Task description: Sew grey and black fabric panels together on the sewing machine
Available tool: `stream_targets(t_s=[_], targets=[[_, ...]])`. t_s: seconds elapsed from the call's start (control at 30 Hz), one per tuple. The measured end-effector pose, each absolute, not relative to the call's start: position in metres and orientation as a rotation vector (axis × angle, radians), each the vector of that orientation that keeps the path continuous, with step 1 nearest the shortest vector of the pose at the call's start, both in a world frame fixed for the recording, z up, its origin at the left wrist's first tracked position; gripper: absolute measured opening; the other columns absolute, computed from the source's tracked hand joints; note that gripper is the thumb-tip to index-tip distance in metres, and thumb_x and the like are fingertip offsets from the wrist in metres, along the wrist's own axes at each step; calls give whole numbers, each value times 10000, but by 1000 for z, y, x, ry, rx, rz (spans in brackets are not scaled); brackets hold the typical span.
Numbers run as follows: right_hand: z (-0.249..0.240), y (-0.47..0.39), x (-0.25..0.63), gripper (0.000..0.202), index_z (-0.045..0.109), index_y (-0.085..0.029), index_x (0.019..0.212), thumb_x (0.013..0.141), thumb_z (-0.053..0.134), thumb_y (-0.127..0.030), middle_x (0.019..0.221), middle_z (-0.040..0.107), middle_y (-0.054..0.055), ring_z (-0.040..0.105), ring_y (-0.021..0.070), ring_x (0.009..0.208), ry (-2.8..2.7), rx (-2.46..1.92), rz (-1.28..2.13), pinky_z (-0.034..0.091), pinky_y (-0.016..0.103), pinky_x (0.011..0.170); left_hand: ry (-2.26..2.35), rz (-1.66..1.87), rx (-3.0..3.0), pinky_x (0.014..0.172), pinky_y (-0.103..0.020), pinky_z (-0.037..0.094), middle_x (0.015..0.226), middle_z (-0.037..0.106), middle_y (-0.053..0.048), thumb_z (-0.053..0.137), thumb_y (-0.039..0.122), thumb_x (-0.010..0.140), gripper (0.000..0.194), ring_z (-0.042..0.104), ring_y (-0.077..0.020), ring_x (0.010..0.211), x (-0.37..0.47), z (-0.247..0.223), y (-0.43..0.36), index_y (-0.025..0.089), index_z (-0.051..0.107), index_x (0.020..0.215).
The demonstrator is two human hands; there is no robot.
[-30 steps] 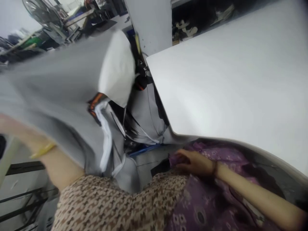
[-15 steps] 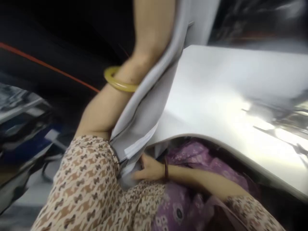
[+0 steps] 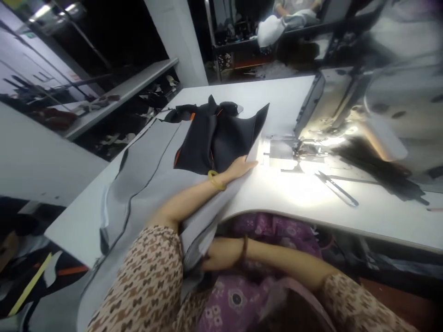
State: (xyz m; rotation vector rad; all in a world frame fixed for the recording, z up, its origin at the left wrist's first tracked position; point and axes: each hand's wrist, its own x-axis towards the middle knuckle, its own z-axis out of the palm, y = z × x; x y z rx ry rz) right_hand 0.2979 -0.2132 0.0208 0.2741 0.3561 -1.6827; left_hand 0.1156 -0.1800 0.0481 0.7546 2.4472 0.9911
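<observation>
A large grey garment (image 3: 152, 193) with dark seams is spread over the left of the white table and hangs toward my lap. Black panels (image 3: 228, 138) with orange edging lie on its far part. My left hand (image 3: 240, 167), below a yellow bangle, grips the garment's edge beside the sewing machine's lit plate. Below the table edge, my right hand (image 3: 221, 253) is closed on the garment's near edge at my lap; its fingertips are partly hidden by cloth.
A sewing machine (image 3: 325, 110) stands at the right, its needle area brightly lit. Thread snips (image 3: 337, 188) lie on the white table (image 3: 380, 212) in front of it, near a dark strip (image 3: 377, 166). A shelf (image 3: 121, 103) runs along the left; another person's hands (image 3: 284, 10) show at the back.
The view has swung up and left-to-right across the table. My left arm has come down from raised, and the garment now lies spread on the table. My right hand stays at my lap.
</observation>
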Motion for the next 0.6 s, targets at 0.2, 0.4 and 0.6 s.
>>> stream_targets(t_s=[0.2, 0.4, 0.6], targets=[[49, -91, 293, 240, 659, -148, 1032, 901, 462, -190, 960, 676, 89, 620, 208, 929, 2739, -541, -1218, 488, 376, 904, 2533, 292, 1023, 852, -403, 492, 994, 676, -147, 434, 407, 897, 485, 650, -312, 947, 143, 49, -171, 120, 421, 1288], [61, -75, 264, 465, 511, -71, 1225, 767, 524, -150, 1365, 440, 183, 355, 316, 1292, 3274, -887, -757, 381, 457, 1034, 2194, 48, 1331, 880, -337, 488, 937, 689, -101, 482, 484, 879, 380, 655, -272, 924, 114, 58, -139, 184, 627, 1061], [70, -96, 229, 376, 602, -111, 1123, 782, 569, -268, 1180, 605, 118, 533, 251, 1078, 2827, -1019, -928, 403, 403, 975, 2225, 268, 1349, 1184, -517, 62, 1554, 217, -74, 187, 347, 997, 511, 121, -219, 1463, 66, 45, -103, 164, 251, 1469]])
